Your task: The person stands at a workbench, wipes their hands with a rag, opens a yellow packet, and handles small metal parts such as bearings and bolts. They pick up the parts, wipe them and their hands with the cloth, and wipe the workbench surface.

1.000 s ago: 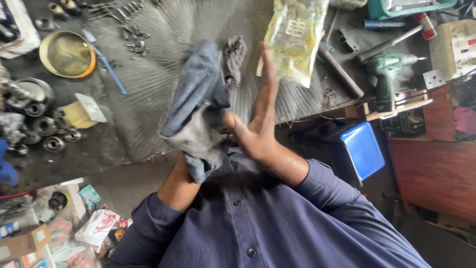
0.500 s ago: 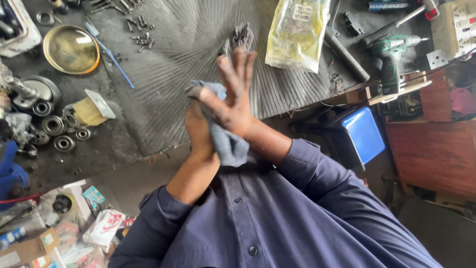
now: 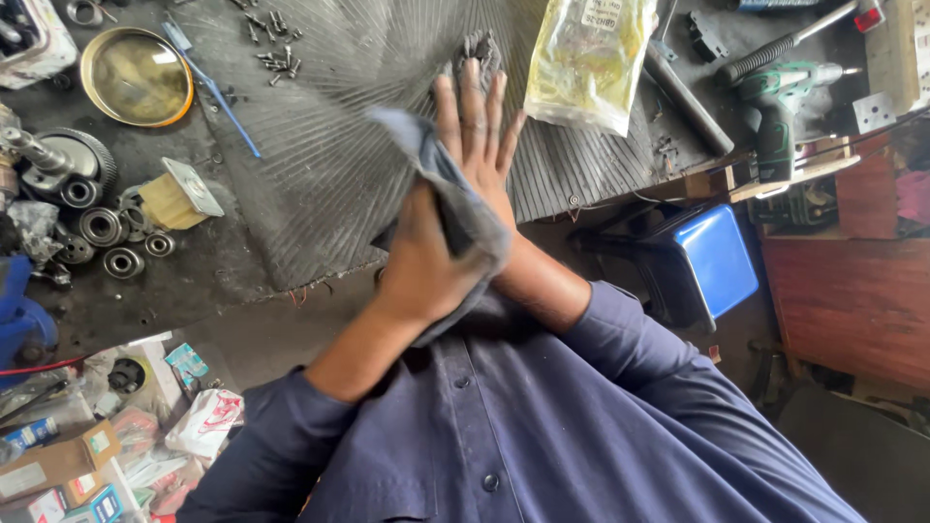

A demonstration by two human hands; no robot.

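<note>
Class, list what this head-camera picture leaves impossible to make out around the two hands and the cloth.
- Right hand palm: covered by the grey cloth and the left hand.
- Dark lump past the fingertips: too blurred to identify.
- Cordless drill bit: too small.
- White box: cut off by the left edge.

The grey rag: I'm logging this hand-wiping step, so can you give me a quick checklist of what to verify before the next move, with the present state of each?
1. Grey rag gripped by the left hand: ok, fingers close around it.
2. Rag pressed against the right hand: ok, the palm meets the cloth.
3. Right hand free of tools: ok, fingers spread, nothing held.
4. Right palm wiped clean: cannot tell, it faces away.
5. Cordless drill lying apart from both hands: ok.
6. Loose screws on the ribbed mat away from the rag: ok.
</note>
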